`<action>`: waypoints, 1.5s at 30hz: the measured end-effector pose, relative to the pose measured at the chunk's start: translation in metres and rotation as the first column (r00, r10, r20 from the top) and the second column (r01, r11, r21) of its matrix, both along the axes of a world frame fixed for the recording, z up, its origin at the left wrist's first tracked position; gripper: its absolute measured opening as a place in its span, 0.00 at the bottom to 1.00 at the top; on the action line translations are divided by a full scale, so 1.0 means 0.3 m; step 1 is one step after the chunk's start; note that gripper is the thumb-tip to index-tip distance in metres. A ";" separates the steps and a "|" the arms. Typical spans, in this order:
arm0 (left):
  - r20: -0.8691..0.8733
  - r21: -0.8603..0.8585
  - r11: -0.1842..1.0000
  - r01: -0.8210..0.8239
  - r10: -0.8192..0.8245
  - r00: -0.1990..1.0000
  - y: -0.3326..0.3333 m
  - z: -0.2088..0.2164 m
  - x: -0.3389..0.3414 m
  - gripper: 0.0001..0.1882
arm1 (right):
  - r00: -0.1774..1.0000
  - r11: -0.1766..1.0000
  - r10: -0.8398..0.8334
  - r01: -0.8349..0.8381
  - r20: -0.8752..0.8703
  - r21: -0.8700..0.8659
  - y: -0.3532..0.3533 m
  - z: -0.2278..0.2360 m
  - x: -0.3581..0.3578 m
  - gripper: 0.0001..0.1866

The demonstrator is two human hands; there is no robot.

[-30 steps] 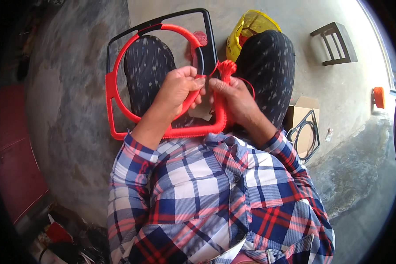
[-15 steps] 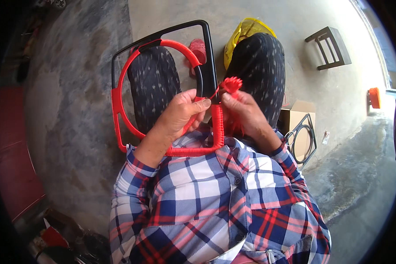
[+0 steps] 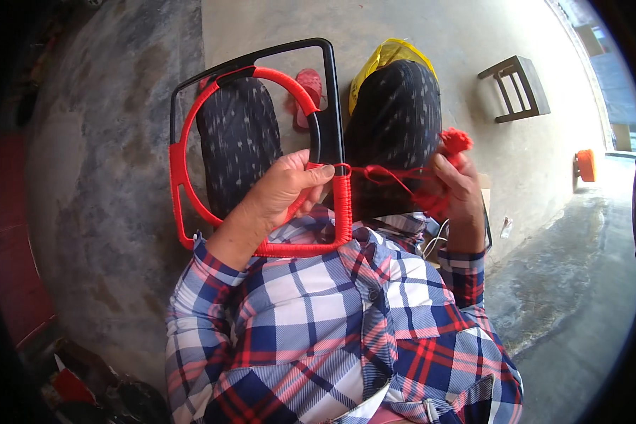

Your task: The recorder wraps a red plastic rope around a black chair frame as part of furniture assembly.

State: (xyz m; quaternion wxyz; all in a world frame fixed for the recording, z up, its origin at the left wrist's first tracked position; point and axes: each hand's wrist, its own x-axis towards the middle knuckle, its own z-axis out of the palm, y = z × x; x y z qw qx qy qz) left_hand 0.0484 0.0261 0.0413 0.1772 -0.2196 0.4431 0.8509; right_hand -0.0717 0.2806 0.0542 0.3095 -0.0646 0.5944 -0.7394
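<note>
A black frame with rounded corners and a ring inside it rests across my lap, tilted over my left knee. Red cord is wound tightly round much of the ring and the lower part of the frame; the top bar and upper right side are bare black. My left hand grips the ring's right side, thumb by the edge of the winding. To the right, my right hand is closed round a bundle of red cord. A looped strand runs from the bundle to the frame's right bar.
A yellow bag stands behind my right knee. Red slippers are under the frame. A small dark stool is at the upper right, and an orange object lies farther right. A cardboard box is partly hidden behind my right hand.
My right hand has moved right, away from the frame, with the cord bundle. The strand between bundle and frame is now longer. My left hand keeps its grip on the ring.
</note>
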 end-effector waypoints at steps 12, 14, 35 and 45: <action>0.048 0.036 0.999 -0.007 0.006 0.999 0.001 -0.023 -0.015 0.10 | 0.985 0.981 0.165 -0.158 -0.055 0.110 -0.048 0.059 0.067 0.18; 0.051 0.032 0.999 -0.012 0.011 0.999 0.007 -0.021 -0.021 0.09 | 0.953 0.942 0.299 -0.302 0.043 0.149 -0.135 -0.007 0.110 0.13; -0.288 -0.323 0.907 -0.271 0.179 0.941 0.028 -0.017 0.041 0.21 | 0.630 0.729 0.681 -0.535 -0.374 0.427 0.005 -0.043 0.011 0.17; -0.485 -0.859 0.342 -0.380 -0.310 0.818 0.079 -0.022 0.084 0.08 | 0.582 0.652 0.758 -0.678 -0.295 0.339 -0.245 -0.058 0.037 0.22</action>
